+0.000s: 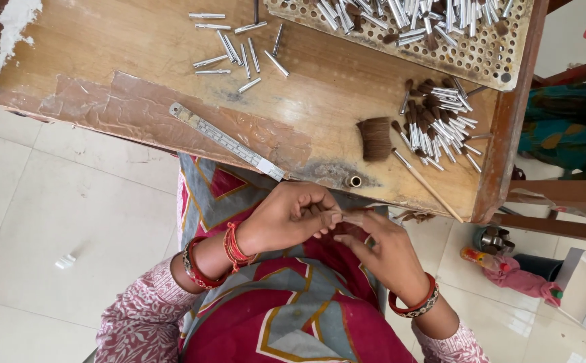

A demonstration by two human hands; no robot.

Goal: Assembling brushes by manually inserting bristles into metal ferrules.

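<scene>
While the person sits at the near edge of the wooden counter (138, 60), both hands meet just in front of that edge, above the lap. In the head view, the left hand (286, 218) has its fingers curled together, pinched on a thin pale piece (363, 210) whose far end points toward the counter edge. The right hand (380, 252) comes from the other side; its thumb and forefinger are closed on the same piece, so the two grips touch each other. The piece is mostly hidden by the fingers, and it cannot be told exactly what it is; it seems held low and close to the body so that both hands can work on it with fine control.

On the counter, close to its near edge, a small open metal ring (355, 181) stands just beyond the hands. Behind it lies a flat tuft of brown bristles (375, 138), and beside the tuft a thin wooden stick (427, 185) lies slanted. Further along the same edge is a heap of small metal tubes with brown tips (437, 121), probably kept there to be near the right hand. A metal ruler (229, 142) lies diagonally at the near edge. At the far side of the counter rest loose plain tubes (236, 50) and a perforated tray (481, 57) with more tubes.
</scene>
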